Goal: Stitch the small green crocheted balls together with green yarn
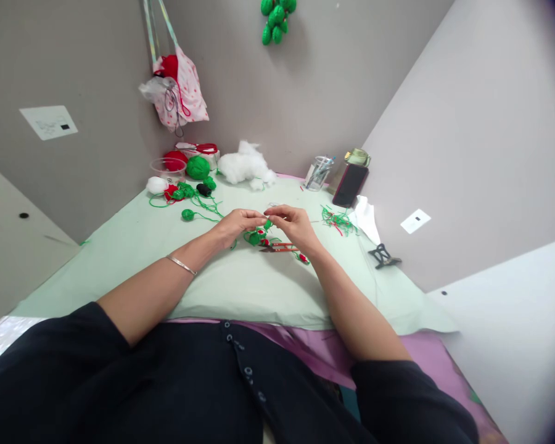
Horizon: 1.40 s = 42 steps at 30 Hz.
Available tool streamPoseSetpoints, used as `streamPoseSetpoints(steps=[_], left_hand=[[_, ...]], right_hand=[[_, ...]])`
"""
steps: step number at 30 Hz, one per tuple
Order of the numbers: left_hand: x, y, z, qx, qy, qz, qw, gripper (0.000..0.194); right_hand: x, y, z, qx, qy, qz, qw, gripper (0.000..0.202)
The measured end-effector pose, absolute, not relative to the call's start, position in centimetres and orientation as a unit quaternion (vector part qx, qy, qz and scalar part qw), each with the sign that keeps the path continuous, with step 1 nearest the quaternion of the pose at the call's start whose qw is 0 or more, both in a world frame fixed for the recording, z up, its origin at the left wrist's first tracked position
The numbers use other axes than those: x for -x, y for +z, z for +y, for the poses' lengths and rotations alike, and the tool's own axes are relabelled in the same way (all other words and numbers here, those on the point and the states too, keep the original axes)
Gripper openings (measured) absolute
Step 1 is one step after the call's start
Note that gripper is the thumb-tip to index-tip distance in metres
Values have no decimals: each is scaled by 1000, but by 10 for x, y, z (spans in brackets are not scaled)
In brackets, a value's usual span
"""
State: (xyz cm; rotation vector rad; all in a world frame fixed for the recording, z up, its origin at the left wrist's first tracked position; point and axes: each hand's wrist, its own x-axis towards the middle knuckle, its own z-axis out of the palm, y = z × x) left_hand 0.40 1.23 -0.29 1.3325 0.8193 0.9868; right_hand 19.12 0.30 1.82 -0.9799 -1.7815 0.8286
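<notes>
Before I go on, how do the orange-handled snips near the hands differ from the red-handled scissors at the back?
The orange-handled snips lie on the pale green cloth, just below the right hand; the red-handled scissors rest on a white box farther back. The snips have slim, straight handles, the scissors looped ones. Neither is held.
</notes>
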Motion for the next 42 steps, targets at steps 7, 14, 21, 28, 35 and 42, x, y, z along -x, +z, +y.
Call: streamPoseSetpoints(steps=[7,14,21,28,35,42], left_hand=[[5,1,14,-614,366,358,601,28],[6,3,13,-642,314,345,608,27],[4,11,8,-591,341,306,664,21],[4,13,5,-596,322,304,670,19],[0,8,4,-608,307,280,677,18],[2,9,3,-603,279,255,703,17]], right_hand=[[-193,26,-3,371,430,-720,399,34],[-196,22,1,369,473,-708,374,29],[-190,19,7,404,323,-693,502,21],[-197,24,6,395,420,-602,553,37],[-186,22,-3,336,578,-602,437,53],[-193,26,7,345,560,-540,525,54]])
